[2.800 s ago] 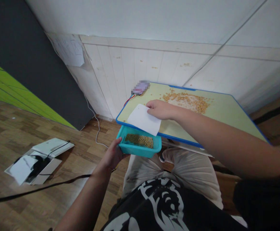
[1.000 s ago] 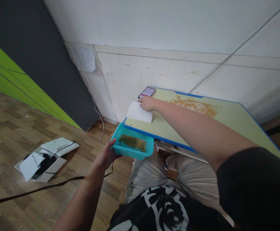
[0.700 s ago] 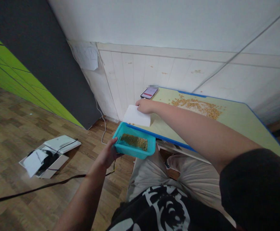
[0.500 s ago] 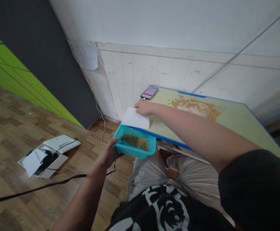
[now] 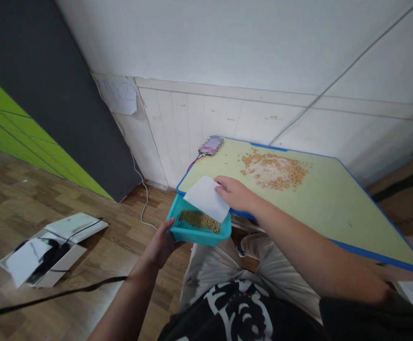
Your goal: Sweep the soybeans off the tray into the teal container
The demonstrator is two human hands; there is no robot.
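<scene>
Beans (image 5: 209, 223) in tub (image 5: 198, 237) beside table (image 5: 320, 199)

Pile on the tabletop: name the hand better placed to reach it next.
Likely the right hand: it is nearer the pile and holds the white card, while the left hand holds the teal tray.

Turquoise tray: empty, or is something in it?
Partly filled: tan beans lie in the turquoise tray, below its rim, with bare turquoise showing beside them.
</scene>
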